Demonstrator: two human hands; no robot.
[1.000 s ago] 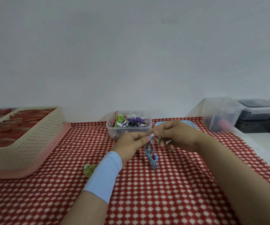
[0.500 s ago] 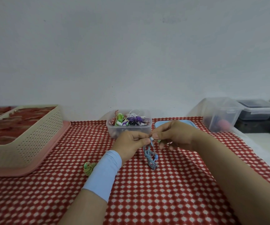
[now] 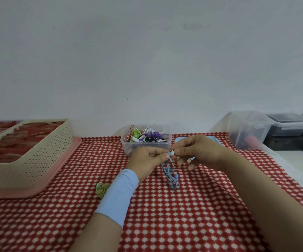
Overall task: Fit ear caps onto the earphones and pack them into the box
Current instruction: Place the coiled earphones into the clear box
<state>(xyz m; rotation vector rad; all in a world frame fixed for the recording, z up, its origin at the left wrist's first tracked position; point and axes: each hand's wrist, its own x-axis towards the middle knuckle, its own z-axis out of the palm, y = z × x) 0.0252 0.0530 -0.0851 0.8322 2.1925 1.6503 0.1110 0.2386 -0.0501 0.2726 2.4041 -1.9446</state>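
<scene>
Blue tangled earphones (image 3: 170,176), rounded white cap (image 3: 172,152)

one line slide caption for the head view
Left hand pinches a blue earphone, right hand pinches its white ear cap.

right hand (image 3: 200,151) drawn slightly rightward, white ear cap (image 3: 172,152) now showing more plainly on the blue earphones (image 3: 170,176)

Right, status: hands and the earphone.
Left hand pinches blue earphone. Right hand pinches white ear cap at its tip. Cable hangs below. Clear box behind.
</scene>
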